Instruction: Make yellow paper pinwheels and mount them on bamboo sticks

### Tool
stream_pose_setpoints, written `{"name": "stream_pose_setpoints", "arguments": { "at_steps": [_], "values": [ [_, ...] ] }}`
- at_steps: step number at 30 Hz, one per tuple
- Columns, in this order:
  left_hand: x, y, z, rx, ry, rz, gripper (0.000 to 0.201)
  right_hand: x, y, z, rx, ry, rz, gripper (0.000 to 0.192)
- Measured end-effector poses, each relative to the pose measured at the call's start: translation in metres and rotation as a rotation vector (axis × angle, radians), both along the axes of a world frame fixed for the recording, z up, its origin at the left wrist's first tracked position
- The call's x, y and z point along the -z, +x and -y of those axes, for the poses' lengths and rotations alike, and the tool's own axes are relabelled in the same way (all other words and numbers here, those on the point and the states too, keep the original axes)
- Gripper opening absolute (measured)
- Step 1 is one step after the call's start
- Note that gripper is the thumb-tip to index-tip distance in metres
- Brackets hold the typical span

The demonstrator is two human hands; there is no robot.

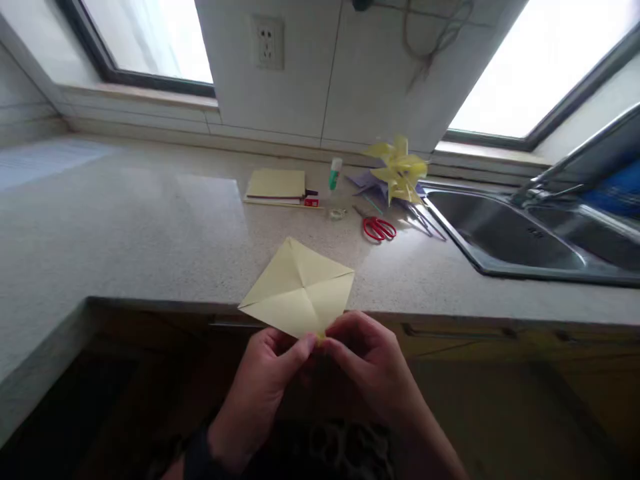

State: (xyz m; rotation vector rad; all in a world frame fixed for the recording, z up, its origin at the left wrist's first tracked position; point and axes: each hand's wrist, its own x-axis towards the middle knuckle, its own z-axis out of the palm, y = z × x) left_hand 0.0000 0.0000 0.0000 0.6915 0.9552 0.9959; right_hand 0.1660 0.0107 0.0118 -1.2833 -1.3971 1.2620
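Note:
A pale yellow square of paper (299, 288) with diagonal creases is held in the air at the counter's front edge. My left hand (263, 383) and my right hand (369, 365) both pinch its nearest corner, fingertips meeting there. The rest of the sheet juts out over the speckled counter (150, 227).
Farther back lie a stack of yellow paper (276, 185), a glue stick (335, 173), red-handled scissors (379, 228) and a yellow paper pinwheel (399, 170). A steel sink (505, 233) with a tap sits at the right. A wall socket (269, 41) is between two windows.

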Motion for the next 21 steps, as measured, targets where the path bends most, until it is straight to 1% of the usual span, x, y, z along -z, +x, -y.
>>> {"name": "stream_pose_setpoints", "arguments": {
  "at_steps": [3, 6, 12, 21],
  "values": [
    [0.0007, -0.0006, -0.0004, -0.044, -0.024, -0.022, 0.031, -0.0036, 0.0007, 0.0041, -0.029, 0.002, -0.007, 0.016],
    [-0.0001, 0.0001, 0.0000, -0.068, -0.023, -0.047, 0.031, -0.0053, -0.0002, 0.0054, -0.063, -0.028, -0.031, 0.016],
    [-0.0005, 0.0014, 0.0014, -0.054, -0.008, -0.046, 0.032, -0.0009, 0.0002, 0.0026, -0.067, -0.026, 0.002, 0.014],
    [-0.0031, 0.0016, -0.0004, -0.009, 0.014, -0.120, 0.035, 0.0005, -0.0005, 0.0017, -0.045, -0.031, -0.027, 0.016]
  ]
}}
